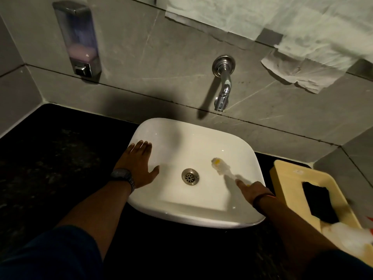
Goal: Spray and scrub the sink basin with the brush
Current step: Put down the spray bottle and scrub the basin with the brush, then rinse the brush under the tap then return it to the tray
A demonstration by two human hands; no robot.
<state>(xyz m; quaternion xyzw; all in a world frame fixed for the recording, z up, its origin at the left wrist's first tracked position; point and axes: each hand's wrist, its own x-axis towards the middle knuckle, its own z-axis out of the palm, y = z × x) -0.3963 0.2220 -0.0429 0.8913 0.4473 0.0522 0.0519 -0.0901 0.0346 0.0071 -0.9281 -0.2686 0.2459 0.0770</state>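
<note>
A white rectangular sink basin sits on a dark countertop, with a metal drain in its floor. My left hand rests flat on the basin's left rim, fingers spread, holding nothing. My right hand grips the handle of a white and yellow brush, index finger stretched along it. The brush head is blurred and lies against the basin floor to the right of the drain. No spray bottle is in view.
A chrome wall tap juts out above the basin's back edge. A soap dispenser hangs on the wall at upper left. A cream tray with a black pad stands right of the sink. Paper sheets hang at upper right.
</note>
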